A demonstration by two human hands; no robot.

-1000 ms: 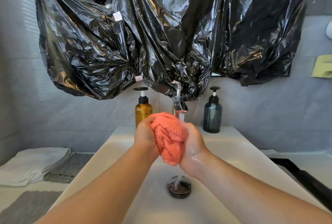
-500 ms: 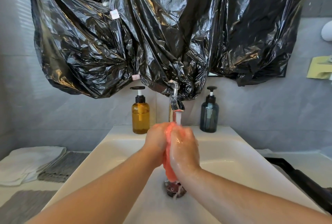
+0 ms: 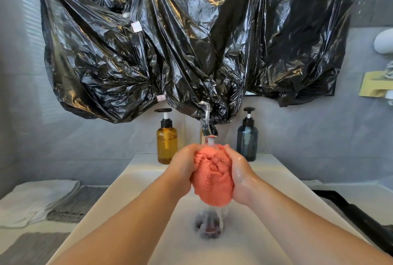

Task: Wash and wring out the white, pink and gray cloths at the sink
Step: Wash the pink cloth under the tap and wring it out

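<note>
A bunched pink cloth hangs over the white sink, right under the running faucet. My left hand grips its left side and my right hand grips its right side, both wet. Water runs off the cloth onto the drain. A folded white cloth lies on the counter at the left, with a gray cloth beside it.
An amber pump bottle and a dark blue pump bottle stand behind the basin. Black plastic sheeting covers the wall above. Another gray cloth lies at the lower left. A black object sits on the right counter.
Half a second ago my hands were pressed together with the cloth squeezed thin between them. They have since spread apart, and the cloth bulges out as a ball under the water.
</note>
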